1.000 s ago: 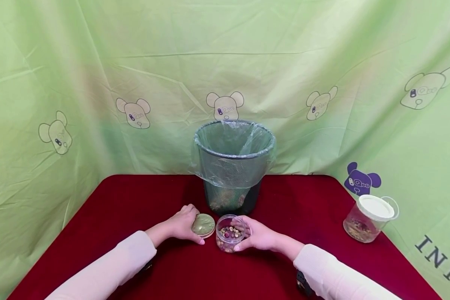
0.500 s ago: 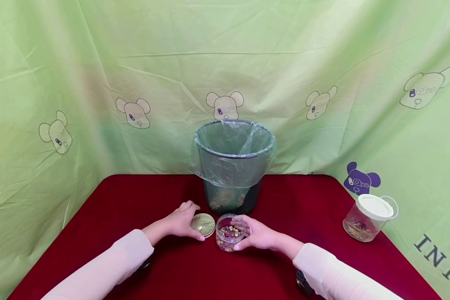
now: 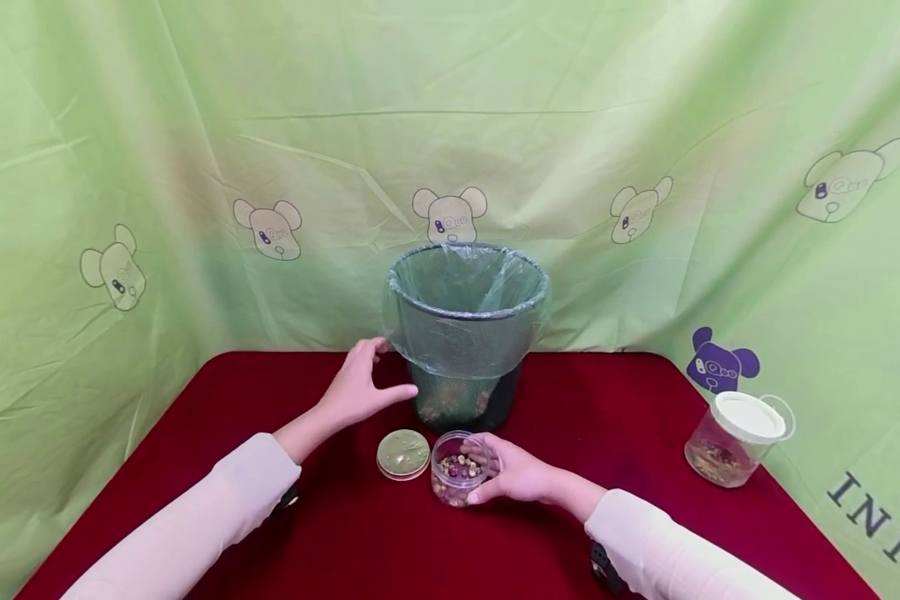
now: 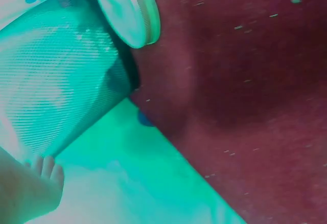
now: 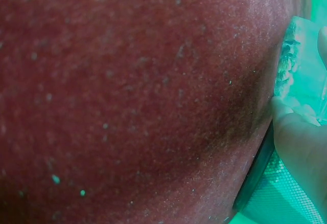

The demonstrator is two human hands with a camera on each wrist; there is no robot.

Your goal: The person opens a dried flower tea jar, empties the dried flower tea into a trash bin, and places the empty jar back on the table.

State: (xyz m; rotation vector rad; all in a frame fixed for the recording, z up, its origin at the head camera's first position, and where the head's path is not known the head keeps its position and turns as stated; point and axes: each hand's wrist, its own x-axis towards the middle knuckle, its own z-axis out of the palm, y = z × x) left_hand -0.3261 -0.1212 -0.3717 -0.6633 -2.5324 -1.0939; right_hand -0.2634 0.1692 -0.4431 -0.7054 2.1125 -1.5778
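My right hand (image 3: 521, 473) grips the side of a clear round jar (image 3: 450, 492), thumb at the front and fingers behind. Small dried pieces (image 3: 461, 467), cream and dark red, lie inside it. To the jar's left a gold round lid (image 3: 403, 452) lies flat on the table. My left hand (image 3: 356, 387) is beyond the lid, thumb and fingers spread at the left side of a mesh wastebasket (image 3: 465, 387); I cannot tell whether it touches. In the left wrist view the lid (image 4: 122, 9) lies close to the wastebasket (image 4: 66, 75); the right wrist view shows the thumb on the jar (image 5: 301, 70).
A thin clear bag (image 3: 457, 346) lines the wastebasket and folds over its rim. At the right table edge stands a clear tub (image 3: 720, 454) with a white lid and dried bits inside. Green printed cloth (image 3: 330, 167) hangs behind the red-covered table (image 3: 330, 533).
My left hand has come off the gold lid and moved away from me, up to the wastebasket's left side. The right hand and jar have stayed put.
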